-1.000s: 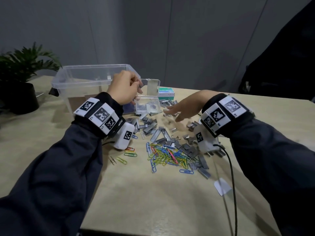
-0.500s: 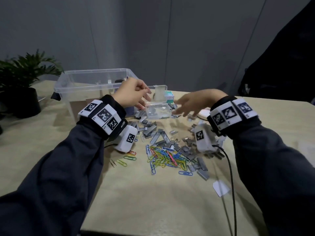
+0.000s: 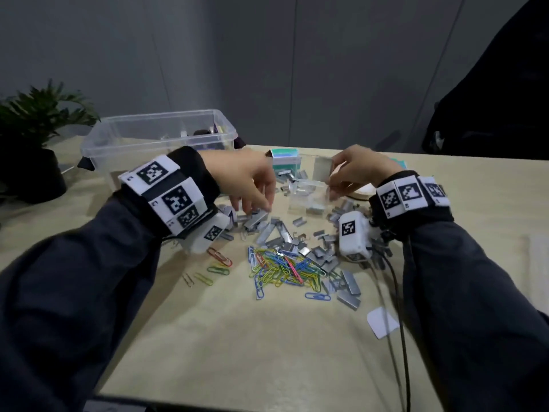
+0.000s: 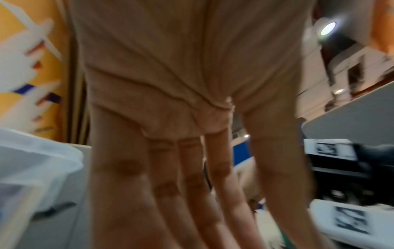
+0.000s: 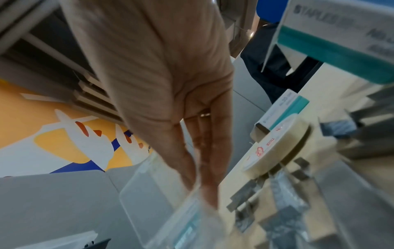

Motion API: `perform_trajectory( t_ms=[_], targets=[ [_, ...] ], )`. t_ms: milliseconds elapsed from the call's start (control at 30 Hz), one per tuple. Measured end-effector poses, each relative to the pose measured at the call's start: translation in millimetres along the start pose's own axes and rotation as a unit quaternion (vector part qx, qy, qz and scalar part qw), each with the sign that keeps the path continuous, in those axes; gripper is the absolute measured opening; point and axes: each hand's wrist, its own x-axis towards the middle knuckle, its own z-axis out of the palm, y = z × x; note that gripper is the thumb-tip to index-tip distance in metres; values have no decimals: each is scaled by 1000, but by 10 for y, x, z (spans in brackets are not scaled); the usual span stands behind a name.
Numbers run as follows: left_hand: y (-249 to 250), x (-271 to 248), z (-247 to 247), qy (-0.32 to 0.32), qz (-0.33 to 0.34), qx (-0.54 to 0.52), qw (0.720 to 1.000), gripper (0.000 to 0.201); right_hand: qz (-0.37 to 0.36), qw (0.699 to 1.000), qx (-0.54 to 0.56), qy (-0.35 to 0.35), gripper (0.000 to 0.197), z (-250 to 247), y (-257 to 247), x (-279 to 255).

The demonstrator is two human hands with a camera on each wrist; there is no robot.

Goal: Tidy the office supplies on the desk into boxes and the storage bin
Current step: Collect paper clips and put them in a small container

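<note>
Lying mid-desk, the staples [image 3: 276, 230] are reached by the left hand [image 3: 252, 182], fingers straight and slightly spread. The clear box [image 3: 309, 197], just beyond, is pinched at its right edge by the right hand [image 3: 356, 171]. The bin [image 3: 160, 135] stands far left; the near desk [image 3: 237, 337] is bare.

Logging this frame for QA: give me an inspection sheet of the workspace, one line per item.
Surface: light wood desk, scattered with supplies.
Job's things: loose staple strips; coloured paper clips; small clear box holding some staples, lid raised; storage bin at back left; teal staple boxes.
Clutter: tape roll by the right wrist; white paper scrap.
Hands: left hand reaches fingers-down into the staples, grasp unclear; right hand holds the clear box at its right side.
Cables: black cable trails from the right wrist camera across the desk.
Surroundings: potted plant at left, grey wall, dark shape at far right.
</note>
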Motion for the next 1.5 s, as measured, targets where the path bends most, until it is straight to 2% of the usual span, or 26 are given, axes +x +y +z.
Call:
perform_trajectory(
  t_ms=[67, 167, 267, 400, 667, 833, 967, 1233, 1500],
  targets=[
    [67, -2, 88, -87, 7, 11, 996, 15, 3, 1000, -2, -7, 1, 20, 9, -1],
    [131, 21, 225, -157, 4, 24, 987, 23, 5, 998, -16, -56, 6, 55, -21, -26],
    [156, -3, 271, -176, -21, 39, 983, 37, 10, 997, -38, -71, 18, 75, -70, -39],
    [217, -15, 396, -185, -45, 53, 980, 42, 11, 997, -44, -65, 19, 62, -89, -42],
    [344, -59, 491, -135, -48, 59, 988, 51, 17, 996, -53, -71, 19, 47, -82, -86],
    [337, 2, 548, -154, -28, 77, 985, 21, 16, 996, -57, -73, 18, 41, -85, -103],
    [310, 36, 416, -153, -21, 44, 987, 24, 12, 996, -54, -74, 18, 37, -81, -96],
    [285, 237, 6, -37, 12, -64, 997, 32, 22, 996, -43, -78, 19, 25, -29, -46],
    [218, 633, 46, 21, -40, -5, 999, 25, 32, 996, -33, -79, 19, 10, 6, -30]
  ],
)
